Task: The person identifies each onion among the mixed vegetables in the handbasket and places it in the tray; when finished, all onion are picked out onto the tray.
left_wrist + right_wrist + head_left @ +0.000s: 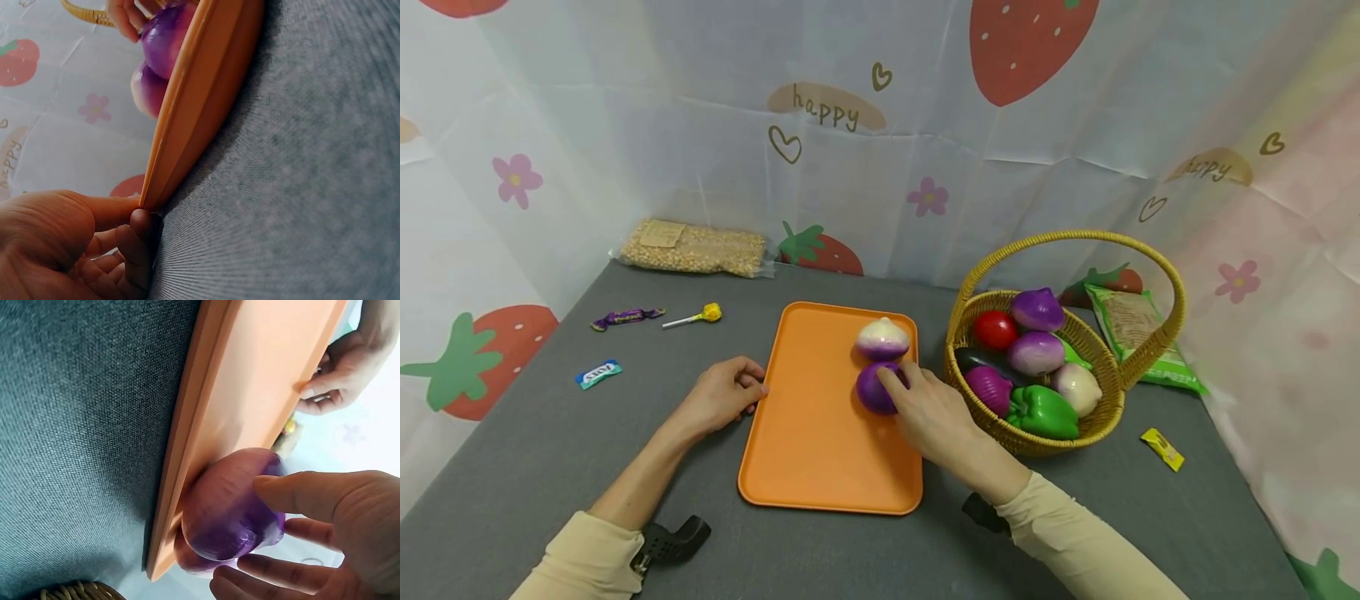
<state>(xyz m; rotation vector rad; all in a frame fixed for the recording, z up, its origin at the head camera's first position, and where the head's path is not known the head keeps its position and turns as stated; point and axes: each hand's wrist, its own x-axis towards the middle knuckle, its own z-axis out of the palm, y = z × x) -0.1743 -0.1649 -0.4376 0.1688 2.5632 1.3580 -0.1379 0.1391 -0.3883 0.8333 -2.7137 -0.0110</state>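
— Onion (872, 393) down yet?
— Seemingly, on the right side of the orange tray (812, 425), just nearer than the white-and-purple turnip (882, 340). The right hand (934, 418) has its grip around it; the left hand (722, 393) pinches the tray's left rim.
— Step?
— Placing, I'd judge; next calls for loosening the right grip without rolling it.

I read "happy" in brown handwritten letters on the printed curtain (700, 179) in front of me: once on a tan patch (826, 107) left of centre, and again on another tan patch (1213, 167) towards the right. From my left wrist, the word shows turned on its side. The blue-and-white wrapper (598, 374) carries lettering I cannot make out, and the label (662, 233) on the clear bag (722, 252) is too small for me to read.
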